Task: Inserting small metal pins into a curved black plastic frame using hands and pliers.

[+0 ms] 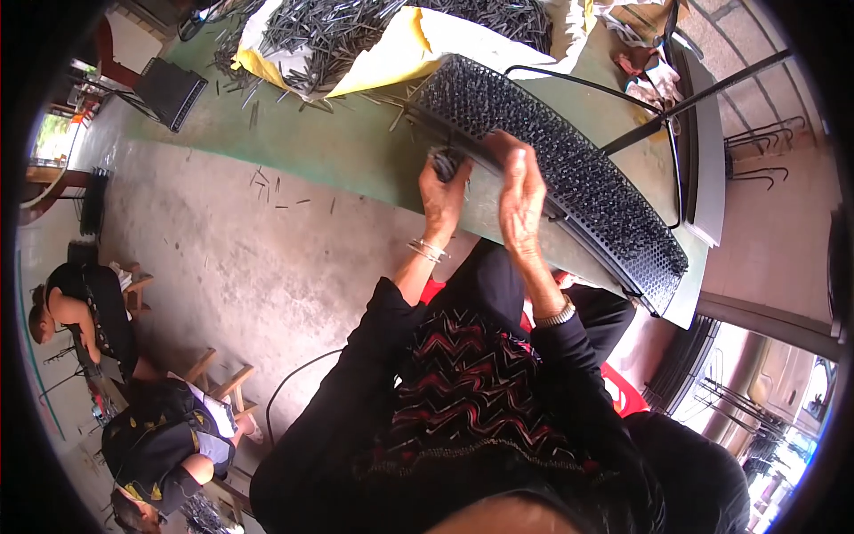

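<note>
In what appears the loading step, my left hand is curled around dark pieces beside the rack over the surface, my right hand is loosely extended, any hold indeterminable, and the next move likely calls for piece-to-rack alignment.

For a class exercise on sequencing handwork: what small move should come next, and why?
Perhaps the right hand should take one piece from the dark bunch: it shows nothing clearly held, while the left hand grips that bunch close beside the perforated rack.
</note>
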Available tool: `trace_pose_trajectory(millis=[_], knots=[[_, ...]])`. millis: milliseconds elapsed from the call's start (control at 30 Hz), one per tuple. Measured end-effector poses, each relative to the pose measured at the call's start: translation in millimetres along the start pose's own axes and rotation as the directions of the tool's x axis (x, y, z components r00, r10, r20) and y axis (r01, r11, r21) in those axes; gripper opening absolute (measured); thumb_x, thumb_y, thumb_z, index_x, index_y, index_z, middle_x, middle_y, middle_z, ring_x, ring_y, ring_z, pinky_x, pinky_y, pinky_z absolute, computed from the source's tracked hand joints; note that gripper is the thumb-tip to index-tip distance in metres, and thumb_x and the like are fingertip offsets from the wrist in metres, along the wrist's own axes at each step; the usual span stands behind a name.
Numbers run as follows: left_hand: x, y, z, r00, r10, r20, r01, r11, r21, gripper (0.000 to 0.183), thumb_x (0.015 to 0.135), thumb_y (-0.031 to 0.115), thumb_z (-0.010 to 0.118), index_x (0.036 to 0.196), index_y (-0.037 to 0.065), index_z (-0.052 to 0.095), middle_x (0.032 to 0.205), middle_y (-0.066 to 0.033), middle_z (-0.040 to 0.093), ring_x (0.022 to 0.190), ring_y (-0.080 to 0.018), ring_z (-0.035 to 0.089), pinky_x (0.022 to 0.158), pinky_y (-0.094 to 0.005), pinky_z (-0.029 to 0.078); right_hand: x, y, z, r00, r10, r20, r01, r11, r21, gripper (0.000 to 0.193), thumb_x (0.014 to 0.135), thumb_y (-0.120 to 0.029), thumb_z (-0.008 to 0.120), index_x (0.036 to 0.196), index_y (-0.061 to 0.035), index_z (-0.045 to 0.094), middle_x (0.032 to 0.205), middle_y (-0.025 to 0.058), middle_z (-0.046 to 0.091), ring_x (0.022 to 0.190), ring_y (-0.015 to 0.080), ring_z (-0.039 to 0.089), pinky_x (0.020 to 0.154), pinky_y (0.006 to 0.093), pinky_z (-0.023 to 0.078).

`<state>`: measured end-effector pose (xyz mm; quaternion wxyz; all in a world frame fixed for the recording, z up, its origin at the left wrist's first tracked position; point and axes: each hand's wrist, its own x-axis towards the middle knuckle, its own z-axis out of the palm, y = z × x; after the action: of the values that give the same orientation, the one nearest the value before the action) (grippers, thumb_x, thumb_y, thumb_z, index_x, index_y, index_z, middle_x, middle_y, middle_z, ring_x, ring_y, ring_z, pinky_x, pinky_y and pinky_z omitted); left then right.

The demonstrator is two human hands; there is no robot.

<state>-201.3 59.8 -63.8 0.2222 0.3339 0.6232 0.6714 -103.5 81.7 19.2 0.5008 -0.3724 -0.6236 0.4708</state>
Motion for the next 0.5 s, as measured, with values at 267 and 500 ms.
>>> trace_pose_trajectory(millis=[267, 500], knots=[[29, 15, -4, 0.802, -0.533, 0.269, 0.465, 0.275, -0.842, 0.011, 0.082, 0.007, 0.069, 0.089, 0.003, 0.061, 0.086, -0.0082, 0.066, 0.083, -0.0229, 0.065, 0.087, -0.0448, 0.055, -31, 15, -25, 0.996, 0.089, 0.013, -0.090, 0.994, 0.062, 0.038, 0.105, -0.030, 0.039, 0.117, 0.0017, 0.056, 0.111, 0.0107, 0.061, 0.099, 0.0180, 0.058, 0.092, 0.0333, 0.045], [-3, 70, 10, 0.753, -0.473, 0.457, 0.595, 0.192, -0.781, 0.013, 0.083, 0.012, 0.070, 0.091, 0.004, 0.063, 0.088, -0.0071, 0.067, 0.085, -0.0203, 0.065, 0.085, -0.0377, 0.054, -31, -6, -3, 0.982, -0.144, -0.120, 0.143, 0.990, -0.013, 0.053, 0.103, -0.036, 0.039, 0.136, 0.0049, 0.038, 0.135, 0.0208, 0.043, 0.122, 0.0285, 0.048, 0.104, 0.0383, 0.037]])
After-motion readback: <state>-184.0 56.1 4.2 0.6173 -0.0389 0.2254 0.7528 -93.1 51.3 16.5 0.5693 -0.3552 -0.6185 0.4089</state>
